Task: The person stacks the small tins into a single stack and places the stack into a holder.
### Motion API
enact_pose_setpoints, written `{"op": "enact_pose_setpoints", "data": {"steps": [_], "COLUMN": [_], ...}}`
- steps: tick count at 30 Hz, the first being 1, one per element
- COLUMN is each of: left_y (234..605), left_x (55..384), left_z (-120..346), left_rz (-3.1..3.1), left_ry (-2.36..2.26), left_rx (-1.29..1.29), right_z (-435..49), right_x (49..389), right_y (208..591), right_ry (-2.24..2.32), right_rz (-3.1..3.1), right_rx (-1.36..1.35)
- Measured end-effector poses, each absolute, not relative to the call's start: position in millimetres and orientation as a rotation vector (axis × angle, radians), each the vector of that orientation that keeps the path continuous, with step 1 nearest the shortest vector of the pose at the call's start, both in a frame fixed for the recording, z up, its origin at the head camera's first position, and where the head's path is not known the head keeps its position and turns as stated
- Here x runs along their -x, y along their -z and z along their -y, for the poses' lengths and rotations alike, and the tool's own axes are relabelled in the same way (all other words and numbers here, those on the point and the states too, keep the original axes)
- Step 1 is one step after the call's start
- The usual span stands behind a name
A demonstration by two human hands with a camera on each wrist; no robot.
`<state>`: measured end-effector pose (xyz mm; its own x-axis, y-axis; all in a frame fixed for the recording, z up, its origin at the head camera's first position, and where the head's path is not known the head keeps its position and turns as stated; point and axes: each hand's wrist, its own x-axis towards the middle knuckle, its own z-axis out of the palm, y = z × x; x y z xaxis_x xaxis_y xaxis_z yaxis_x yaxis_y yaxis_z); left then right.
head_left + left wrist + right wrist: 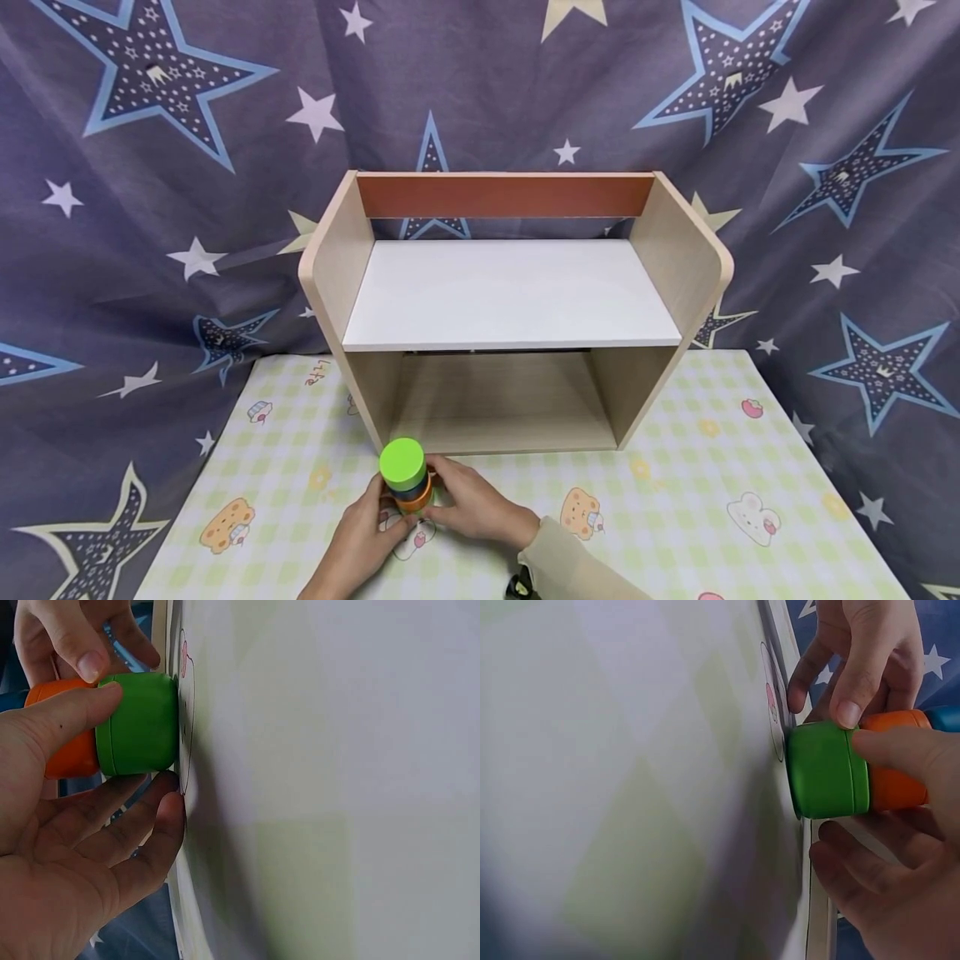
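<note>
A stack of small round-edged cylinders stands on the table, just in front of the shelf's left corner. On top is a light green cylinder [402,463], with a dark blue one [411,490] under it. Below these come an orange cylinder [417,502] and, at the bottom, a darker green cylinder [139,724] against the tablecloth. My left hand [362,529] holds the stack low from the left, its thumb across the lower green cylinder. From the right, my right hand [476,504] grips it at the orange and green cylinders [829,769], fingers curled behind.
A wooden two-level shelf [513,296] with a white middle board and brown back strip stands behind the hands. The table has a green checked cloth [675,517] with printed cartoons. A dark star-patterned curtain [480,75] hangs behind and at both sides.
</note>
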<state>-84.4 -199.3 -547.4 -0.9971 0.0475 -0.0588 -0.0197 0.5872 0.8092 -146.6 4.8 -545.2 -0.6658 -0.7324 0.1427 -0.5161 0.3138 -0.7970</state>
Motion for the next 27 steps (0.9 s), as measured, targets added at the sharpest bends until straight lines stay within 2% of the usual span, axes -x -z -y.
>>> {"op": "enact_pose_setpoints", "data": {"steps": [27], "left_y": [543.3], "left_x": [84.5], "left_z": [197.2], "left_rz": [-2.758], "left_ry": [-1.385], "left_rx": [-0.035], "right_z": [-1.8], "right_x": [146.8], "right_y": [547.5], "right_ry": [1.228], "right_rz": [-2.394], "right_rx": [1.122]}}
